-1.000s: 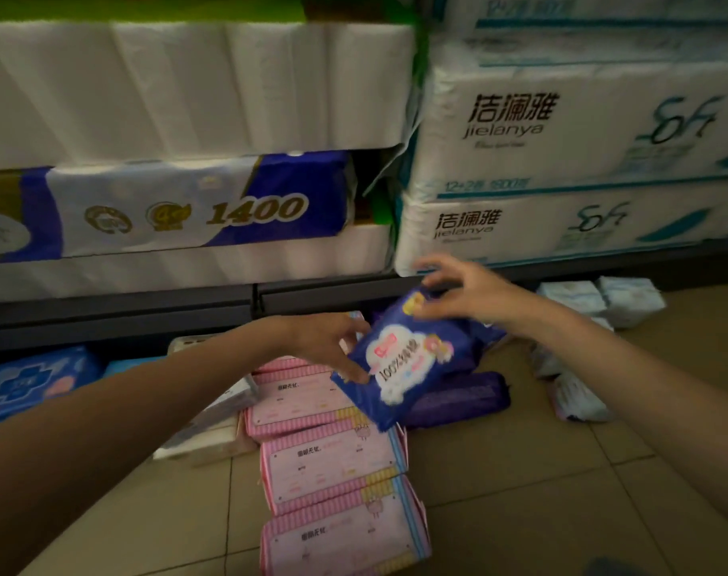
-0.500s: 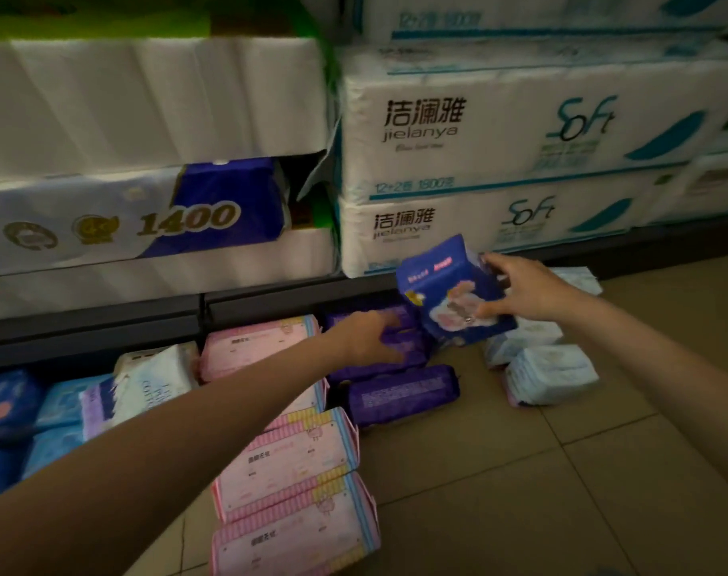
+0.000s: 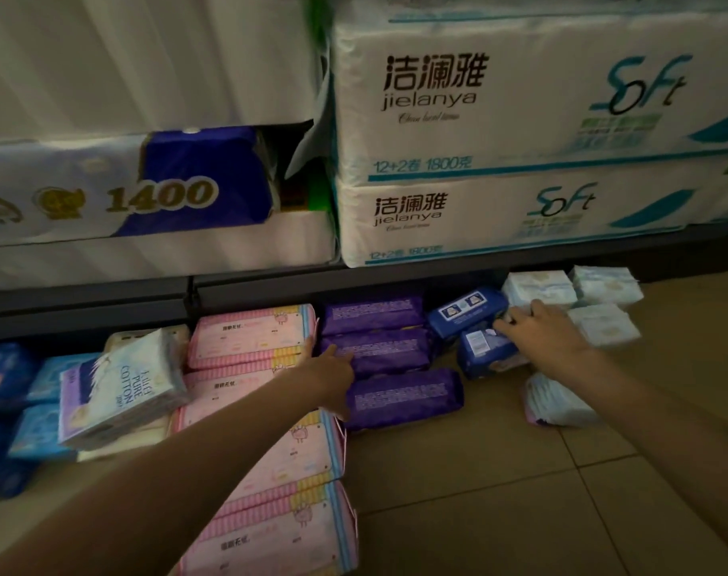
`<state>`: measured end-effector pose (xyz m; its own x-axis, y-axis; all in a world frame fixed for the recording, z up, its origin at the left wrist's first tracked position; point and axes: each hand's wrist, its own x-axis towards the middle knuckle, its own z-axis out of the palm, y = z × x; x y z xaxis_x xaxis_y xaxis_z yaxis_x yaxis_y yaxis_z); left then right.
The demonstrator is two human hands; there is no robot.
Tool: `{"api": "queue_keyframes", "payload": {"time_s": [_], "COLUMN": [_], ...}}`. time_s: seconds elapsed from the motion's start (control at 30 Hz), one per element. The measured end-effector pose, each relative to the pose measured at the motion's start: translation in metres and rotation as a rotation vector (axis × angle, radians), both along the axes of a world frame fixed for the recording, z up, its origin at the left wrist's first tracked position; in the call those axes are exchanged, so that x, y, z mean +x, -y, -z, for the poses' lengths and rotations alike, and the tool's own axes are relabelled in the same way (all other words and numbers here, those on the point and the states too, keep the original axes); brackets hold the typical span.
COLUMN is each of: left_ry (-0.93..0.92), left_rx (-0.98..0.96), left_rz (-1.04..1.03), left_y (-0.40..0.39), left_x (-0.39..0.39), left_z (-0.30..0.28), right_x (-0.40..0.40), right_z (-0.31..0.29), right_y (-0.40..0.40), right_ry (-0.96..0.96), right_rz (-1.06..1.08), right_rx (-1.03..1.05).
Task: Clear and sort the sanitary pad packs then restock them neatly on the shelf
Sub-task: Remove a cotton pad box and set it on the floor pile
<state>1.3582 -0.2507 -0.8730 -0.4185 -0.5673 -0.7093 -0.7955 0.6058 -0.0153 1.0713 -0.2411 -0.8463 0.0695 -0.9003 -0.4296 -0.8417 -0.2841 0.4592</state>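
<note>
Right hand point(image 3: 538, 326) looks like it's gripping blue pack point(image 3: 484, 351), left point(image 3: 333, 367) flat against purple pack point(image 3: 378, 351). Shove carelessly, purple row slides, you mix colours.

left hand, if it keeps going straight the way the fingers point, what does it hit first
The left hand points up and right at the middle purple pack, which it looks to be touching already. Beyond that lies the rear purple pack.

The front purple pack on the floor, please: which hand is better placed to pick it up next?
Left. The left hand rests beside the purple pack, while the right hand is over at the blue packs.
</note>
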Motion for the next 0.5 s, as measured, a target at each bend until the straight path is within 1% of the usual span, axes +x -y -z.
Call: {"api": "queue_keyframes", "payload": {"time_s": [0.1,0.17,0.3,0.4,0.5], "left_ry": [-0.029,-0.080,-0.206,-0.170,-0.166], "left_rx": [0.018,0.002,-0.167,-0.291,-0.358], "left_rz": [-0.020,-0.008,0.035,0.043,-0.045], "left_y": [0.003,0.002,0.004,0.010,0.016], "left_x": [-0.001,0.006,0.035,0.073,0.120], "left_z": [0.001,-0.001,-0.009,-0.023,-0.036], "right_x": [0.006,0.017,0.029,0.031,0.038], "right_z": [0.018,0.026,0.041,0.050,0.049], "right_y": [0.003,0.011,0.016,0.014,0.013], "right_ry": [0.035,0.047,0.038,0.079,0.137], "right_rz": [-0.009,-0.013,0.080,0.117,0.110], "right_rx": [0.004,-0.015,-0.040,-0.074,-0.061]}}
